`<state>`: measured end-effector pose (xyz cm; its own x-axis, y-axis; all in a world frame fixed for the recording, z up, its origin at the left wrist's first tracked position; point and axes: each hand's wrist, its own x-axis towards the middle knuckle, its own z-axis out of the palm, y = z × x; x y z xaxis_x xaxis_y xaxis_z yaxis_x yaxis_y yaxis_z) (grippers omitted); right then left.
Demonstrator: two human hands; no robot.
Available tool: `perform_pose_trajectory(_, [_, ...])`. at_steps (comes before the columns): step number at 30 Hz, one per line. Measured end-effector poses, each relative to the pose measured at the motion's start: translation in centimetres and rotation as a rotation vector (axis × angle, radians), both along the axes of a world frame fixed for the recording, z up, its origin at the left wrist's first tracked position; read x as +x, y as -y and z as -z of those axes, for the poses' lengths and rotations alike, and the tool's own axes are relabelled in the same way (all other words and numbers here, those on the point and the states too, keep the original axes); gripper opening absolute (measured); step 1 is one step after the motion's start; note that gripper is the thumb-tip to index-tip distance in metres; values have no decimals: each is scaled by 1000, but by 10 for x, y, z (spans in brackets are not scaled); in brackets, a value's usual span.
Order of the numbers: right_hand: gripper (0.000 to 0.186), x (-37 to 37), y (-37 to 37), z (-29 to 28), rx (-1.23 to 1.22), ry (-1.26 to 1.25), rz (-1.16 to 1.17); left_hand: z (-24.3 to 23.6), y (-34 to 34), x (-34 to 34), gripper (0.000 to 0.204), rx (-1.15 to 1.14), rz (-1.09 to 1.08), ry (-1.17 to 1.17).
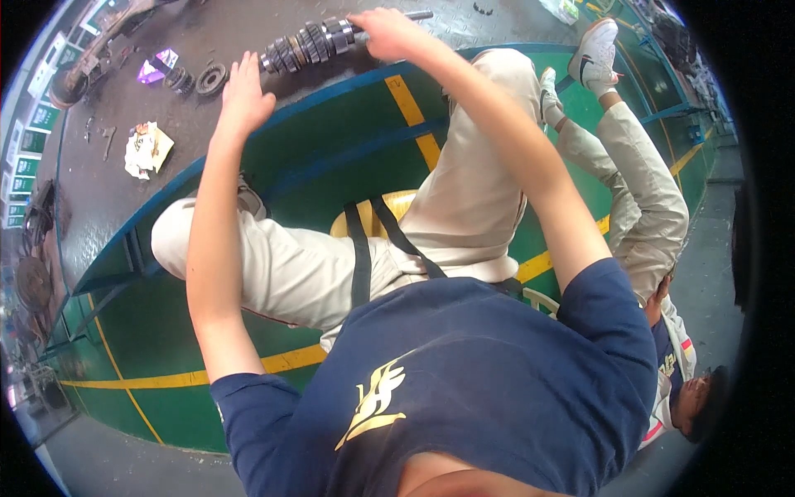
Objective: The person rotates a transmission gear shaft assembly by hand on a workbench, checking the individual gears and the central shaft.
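Observation:
A metal gear shaft (308, 46) with several gears stacked along it lies on the dark worktable (91, 199). My right hand (389, 33) is closed round its right part, the index finger reaching toward the last gear; the thin bare end sticks out beyond the hand. At the shaft's left end, my left hand (246, 98) rests low over the table with fingers stretched out and thumb apart, holding nothing I can see. Just left of that hand lies a ring gear (212, 79), and beside it a smaller toothed part (179, 80).
Left on the table are a purple packet (157, 65), a crumpled yellowish wrapper (149, 151) and a small metal piece (108, 142). A blue rim (331, 85) edges the table. Another person (642, 174) sits at my right. A yellow stool (344, 222) is under me.

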<state>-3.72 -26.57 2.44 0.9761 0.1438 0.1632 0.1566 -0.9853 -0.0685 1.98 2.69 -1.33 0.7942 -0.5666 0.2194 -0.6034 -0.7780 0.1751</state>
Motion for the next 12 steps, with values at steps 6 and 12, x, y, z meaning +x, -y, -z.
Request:
perform_pose_trajectory(6, [69,-22,-2,30,33,261,-81,-6,-4,-32,95,-50,46,-30])
perform_pose_trajectory(12, [82,-41,-15,8,-163,78,-37,-15,-12,-48,102,92,-12,-181])
